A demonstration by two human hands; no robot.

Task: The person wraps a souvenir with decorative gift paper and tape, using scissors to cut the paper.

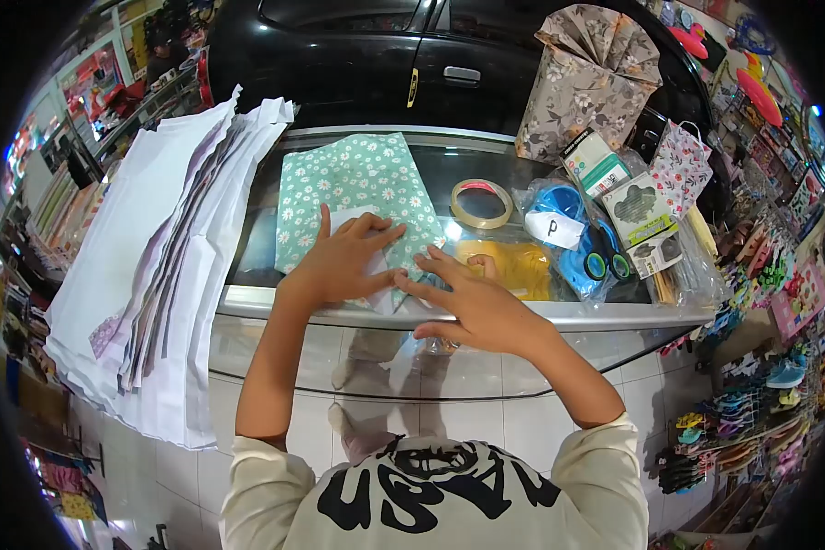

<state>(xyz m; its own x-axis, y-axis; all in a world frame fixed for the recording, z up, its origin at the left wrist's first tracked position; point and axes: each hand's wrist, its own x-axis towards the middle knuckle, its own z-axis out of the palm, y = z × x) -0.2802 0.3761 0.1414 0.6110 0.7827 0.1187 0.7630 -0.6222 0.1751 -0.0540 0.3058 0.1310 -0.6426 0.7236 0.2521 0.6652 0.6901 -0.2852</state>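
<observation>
Green wrapping paper with white daisies (pixel 353 174) lies folded on the glass counter (pixel 261 261), its white underside showing near the front edge. My left hand (pixel 344 257) presses flat on the paper, fingers spread over the white part. At the paper's lower right edge, my right hand (pixel 476 302) has its fingers apart, with the fingertips touching or just over the fold. A roll of clear tape (pixel 482 223) lies right of the paper. Beyond my right hand is a yellow packet (pixel 518 269), partly covered by that hand.
Large paper sheets (pixel 128 238) are stacked at left, overhanging the front edge. At right are scissors (pixel 597 266), a bagged blue item (pixel 559 197) labelled P, and small boxes (pixel 639 211). A floral paper bag (pixel 582 92) stands behind, before a black car (pixel 348 73).
</observation>
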